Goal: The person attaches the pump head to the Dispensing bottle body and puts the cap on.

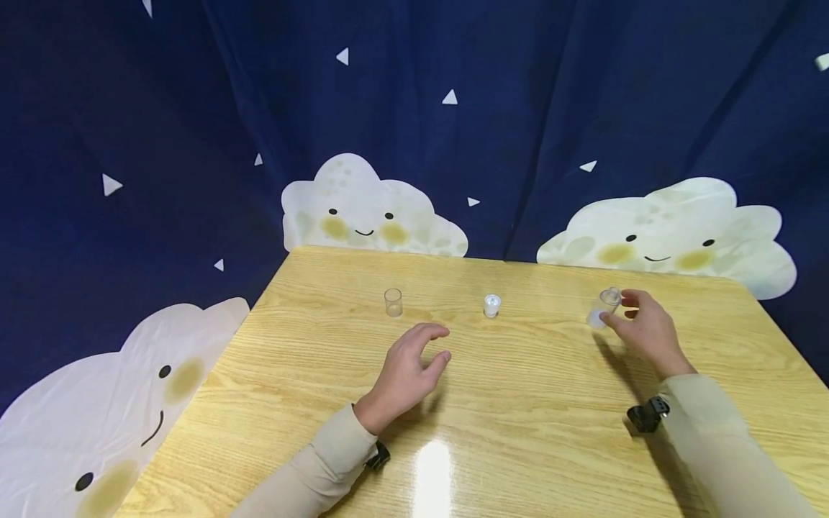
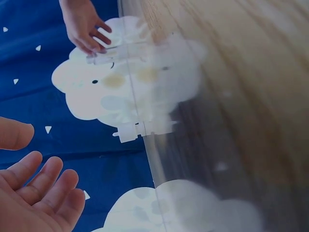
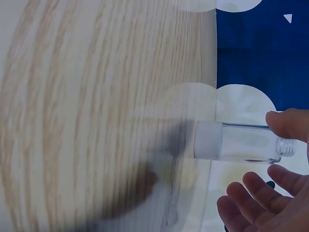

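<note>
Glossy wood-grain tabletop, smooth clear bottle, matt cloth backdrop.

I can read no text, label, brand or number anywhere, neither on the clear bottle at my right hand nor on the clear cylinder, the small white cup or the curtain with its printed clouds and white triangles.

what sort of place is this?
Looks like a staged recording corner, though I can't be sure: navy curtain printed with white triangles and smiling clouds, wood-grain table against it, black wrist-worn devices on the person.
</note>
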Tool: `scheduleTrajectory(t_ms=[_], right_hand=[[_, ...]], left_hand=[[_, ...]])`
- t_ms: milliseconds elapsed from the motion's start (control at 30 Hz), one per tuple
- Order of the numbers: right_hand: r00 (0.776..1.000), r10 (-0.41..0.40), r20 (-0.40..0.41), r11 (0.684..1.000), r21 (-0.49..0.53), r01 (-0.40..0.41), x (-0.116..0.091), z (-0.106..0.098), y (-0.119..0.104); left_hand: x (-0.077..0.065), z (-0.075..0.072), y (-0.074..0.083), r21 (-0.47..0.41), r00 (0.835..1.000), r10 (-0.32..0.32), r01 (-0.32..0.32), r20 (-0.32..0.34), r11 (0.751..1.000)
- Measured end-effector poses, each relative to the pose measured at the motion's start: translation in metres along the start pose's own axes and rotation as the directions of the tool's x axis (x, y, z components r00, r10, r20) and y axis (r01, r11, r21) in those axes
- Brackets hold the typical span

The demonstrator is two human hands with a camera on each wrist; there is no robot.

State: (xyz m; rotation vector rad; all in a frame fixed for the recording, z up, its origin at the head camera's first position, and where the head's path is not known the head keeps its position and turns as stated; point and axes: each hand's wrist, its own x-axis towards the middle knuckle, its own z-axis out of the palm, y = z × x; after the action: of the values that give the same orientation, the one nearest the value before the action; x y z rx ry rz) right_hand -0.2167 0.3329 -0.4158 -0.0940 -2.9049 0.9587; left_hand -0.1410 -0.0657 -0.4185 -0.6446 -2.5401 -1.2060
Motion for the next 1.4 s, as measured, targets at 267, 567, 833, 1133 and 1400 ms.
scheduleTrajectory(t_ms=[267,567,833,1133,1400], right_hand=[[0.999,-0.018,0.035,0.998,0.064,0.016,0.005,0.005,-0.002],[0.999,-0.027,-0.032,0.999,0.043,0.029,0.009,0.011,0.004],[0.999,-0.036,-0.038,0.999,0.028,0.037,0.009,0.012,0.014],[0.999,-0.03,-0.014,0.998,0.047,0.031,0.009,0.015,0.015],[0.998,-0.057,0.0,0.997,0.055,0.057,0.014,0.015,0.016]], left_hand=[[0.001,-0.002,-0.001,0.009,1.0,-0.005,0.005,0.01,1.0],[0.0,-0.002,-0.002,-0.007,1.0,-0.01,0.01,0.008,1.0],[-0.002,-0.002,-0.004,-0.013,1.0,-0.009,0.009,0.012,1.0],[-0.004,-0.004,-0.005,-0.025,1.0,-0.017,0.018,0.022,1.0],[-0.001,-0.007,-0.005,-0.021,1.0,-0.004,0.004,0.012,1.0]])
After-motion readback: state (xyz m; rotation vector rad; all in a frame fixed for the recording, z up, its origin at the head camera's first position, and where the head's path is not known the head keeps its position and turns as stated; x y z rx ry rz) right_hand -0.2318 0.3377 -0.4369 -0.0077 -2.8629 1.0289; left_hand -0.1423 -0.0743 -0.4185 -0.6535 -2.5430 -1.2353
